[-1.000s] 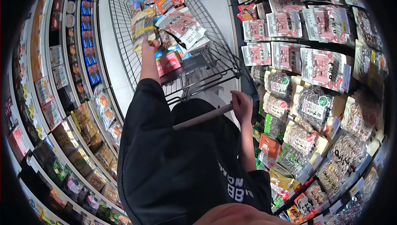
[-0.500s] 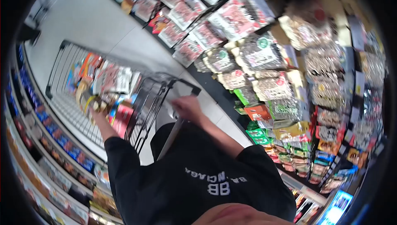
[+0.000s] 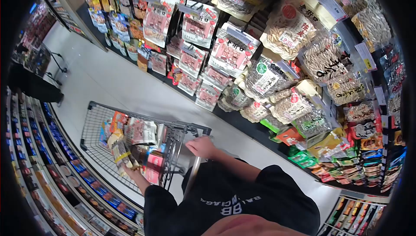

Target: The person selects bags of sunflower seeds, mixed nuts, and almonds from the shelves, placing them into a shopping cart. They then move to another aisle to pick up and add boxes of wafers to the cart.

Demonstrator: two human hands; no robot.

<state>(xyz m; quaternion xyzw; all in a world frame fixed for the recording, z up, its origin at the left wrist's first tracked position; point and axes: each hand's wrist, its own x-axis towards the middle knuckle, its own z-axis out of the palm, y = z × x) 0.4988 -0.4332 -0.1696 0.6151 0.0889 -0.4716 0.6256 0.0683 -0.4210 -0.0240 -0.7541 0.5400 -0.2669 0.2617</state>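
Note:
My left hand (image 3: 129, 170) is over the shopping cart (image 3: 100, 104) on the left, its fingers closed on a clear bag (image 3: 122, 152) with a yellow band. The bag's contents are too small to make out. Below and around it in the cart lie a white and red snack packet (image 3: 142, 132), a pink packet (image 3: 154, 166) and an orange packet (image 3: 118, 121). My right hand (image 3: 201, 146) is closed round the cart's handle bar (image 3: 196, 166), at the near end of the cart.
Hanging packets of dried snacks (image 3: 234, 49) fill the shelf rack on the right. Low shelves with packaged goods (image 3: 86, 175) run along the left. Pale floor (image 3: 108, 77) lies between. A person in dark clothing (image 3: 34, 84) stands at the far left by another cart (image 3: 56, 64).
The view has swung, so the cart and both hands appear lower and further right. More of the aisle and the other person show. Both hands keep their holds.

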